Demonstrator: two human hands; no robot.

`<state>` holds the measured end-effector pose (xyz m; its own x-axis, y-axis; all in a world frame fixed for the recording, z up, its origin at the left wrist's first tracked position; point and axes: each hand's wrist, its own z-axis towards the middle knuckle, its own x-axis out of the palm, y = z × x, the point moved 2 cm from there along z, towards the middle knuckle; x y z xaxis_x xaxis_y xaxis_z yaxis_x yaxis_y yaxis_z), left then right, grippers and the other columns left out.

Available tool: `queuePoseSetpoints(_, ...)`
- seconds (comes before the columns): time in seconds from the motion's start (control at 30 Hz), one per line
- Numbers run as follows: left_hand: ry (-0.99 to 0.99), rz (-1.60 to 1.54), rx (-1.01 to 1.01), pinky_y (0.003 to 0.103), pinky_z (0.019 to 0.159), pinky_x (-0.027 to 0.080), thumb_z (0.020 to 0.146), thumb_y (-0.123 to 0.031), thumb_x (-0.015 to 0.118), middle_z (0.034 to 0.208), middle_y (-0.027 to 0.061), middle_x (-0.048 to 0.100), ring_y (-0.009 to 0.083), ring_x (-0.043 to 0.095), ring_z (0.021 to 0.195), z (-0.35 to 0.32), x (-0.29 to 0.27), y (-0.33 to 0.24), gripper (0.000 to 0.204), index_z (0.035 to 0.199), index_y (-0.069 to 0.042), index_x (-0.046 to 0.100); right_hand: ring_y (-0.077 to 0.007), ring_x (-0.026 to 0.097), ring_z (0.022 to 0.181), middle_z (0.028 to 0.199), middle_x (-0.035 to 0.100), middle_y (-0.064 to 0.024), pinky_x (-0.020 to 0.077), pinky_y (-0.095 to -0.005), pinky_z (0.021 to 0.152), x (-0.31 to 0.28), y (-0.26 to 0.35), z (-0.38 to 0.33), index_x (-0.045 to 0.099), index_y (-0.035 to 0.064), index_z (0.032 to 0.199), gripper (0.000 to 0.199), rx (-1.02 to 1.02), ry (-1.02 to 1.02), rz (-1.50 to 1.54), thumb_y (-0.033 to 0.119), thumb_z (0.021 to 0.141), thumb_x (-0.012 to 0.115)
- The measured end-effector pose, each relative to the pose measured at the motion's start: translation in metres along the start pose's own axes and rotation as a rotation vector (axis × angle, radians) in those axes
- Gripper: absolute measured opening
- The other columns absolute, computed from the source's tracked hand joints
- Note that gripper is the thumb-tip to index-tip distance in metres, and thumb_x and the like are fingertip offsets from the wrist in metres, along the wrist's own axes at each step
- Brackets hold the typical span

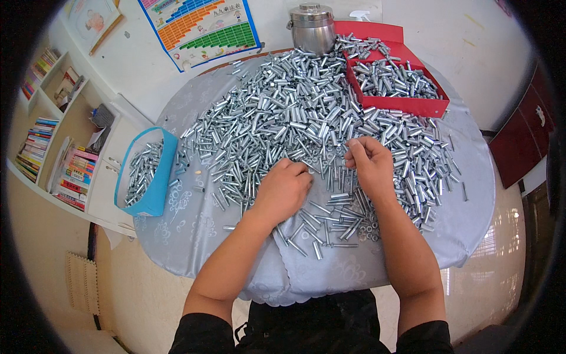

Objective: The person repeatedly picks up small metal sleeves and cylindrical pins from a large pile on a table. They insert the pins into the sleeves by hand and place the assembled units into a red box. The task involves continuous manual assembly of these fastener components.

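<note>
A large heap of silvery metal sleeves and bolts [283, 100] covers much of the table. At the heap's near edge my left hand [284, 190] rests with its fingers curled under; what they hold, if anything, is hidden. My right hand [371, 168] is to its right, thumb and forefinger pinched together over the heap, and anything between them is too small to make out. Loose bolts [318, 227] lie spread between my forearms. Beside my right wrist is a small group of nuts or washers [368, 229].
A red box [407, 105] full of metal pieces stands at the back right, beside a steel lidded pot [312, 29]. At the left edge sits a blue box [154, 197] with more pieces. A silvery-grey tablecloth [194, 248] covers the round table.
</note>
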<state>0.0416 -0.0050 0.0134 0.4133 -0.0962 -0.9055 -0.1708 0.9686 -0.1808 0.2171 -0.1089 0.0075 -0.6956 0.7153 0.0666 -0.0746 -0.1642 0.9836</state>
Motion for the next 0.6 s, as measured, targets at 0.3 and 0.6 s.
queuePoseSetpoints(0.3, -0.231, -0.402, -0.167, 0.033, 0.079, 0.052, 0.086, -0.005, 0.061, 0.105, 0.0103, 0.067, 0.0224, 0.065, 0.090, -0.006, -0.001, 0.007, 0.013, 0.098, -0.001, 0.064, -0.0090, 0.058, 0.060, 0.070, 0.064, -0.0053, 0.0469, -0.0231, 0.057, 0.000, 0.000, 0.001, 0.064, -0.0019, 0.087, 0.021, -0.001, -0.006, -0.035, 0.018, 0.092, 0.059)
queuePoseSetpoints(0.6, -0.385, -1.616, -0.682, 0.035, 0.084, 0.057, 0.095, -0.006, 0.052, 0.113, 0.0173, 0.064, 0.0206, 0.067, 0.090, -0.012, 0.000, 0.035, 0.015, 0.106, 0.002, 0.059, -0.0086, 0.059, 0.065, 0.075, 0.066, -0.0053, 0.0474, -0.0234, 0.060, 0.003, 0.002, -0.002, 0.066, -0.0019, 0.093, 0.018, -0.020, 0.073, -0.100, 0.015, 0.089, 0.063)
